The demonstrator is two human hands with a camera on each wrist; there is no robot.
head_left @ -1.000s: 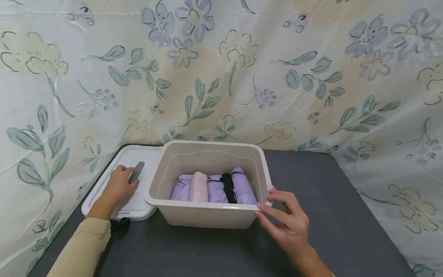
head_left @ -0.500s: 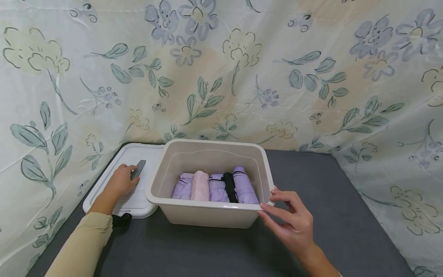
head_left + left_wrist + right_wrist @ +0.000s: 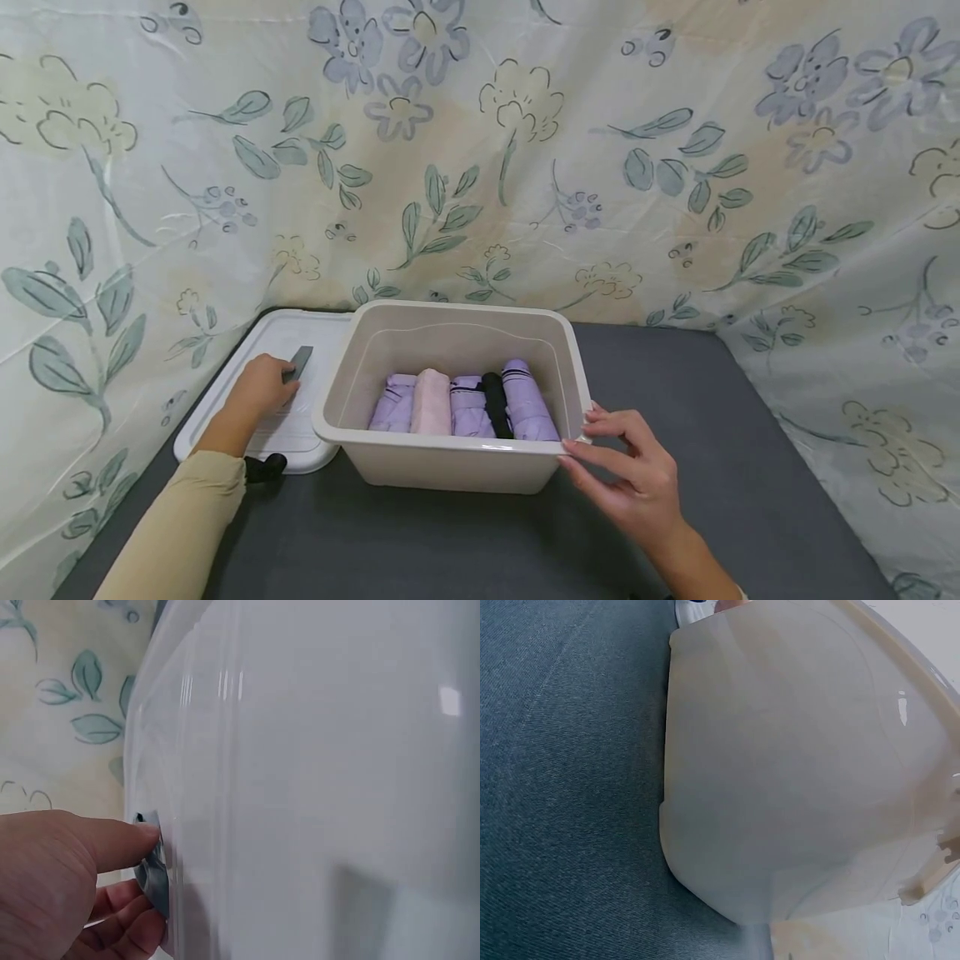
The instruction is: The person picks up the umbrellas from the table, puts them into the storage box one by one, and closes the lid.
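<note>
My left hand (image 3: 258, 387) pinches a narrow grey piece (image 3: 301, 362) on the white lid (image 3: 318, 421), left of the storage box. In the left wrist view, the thumb lies over this grey piece (image 3: 154, 881) and curled fingers are below it, at the lid's edge. Whether it is fixed to the lid, I cannot tell. At the front right corner of the beige storage box (image 3: 457, 467), my right hand (image 3: 637, 475) grips the rim between thumb and fingers. The right wrist view shows the box's outer side wall (image 3: 787, 772), with the right hand out of sight.
Inside the box lie purple rolled bundles (image 3: 527, 404), a pink roll (image 3: 432, 402) and a black item (image 3: 496, 404). A dark grey cloth (image 3: 712, 417) covers the table. Floral sheeting (image 3: 480, 167) hangs behind and at both sides. The box overlaps the lid's right part.
</note>
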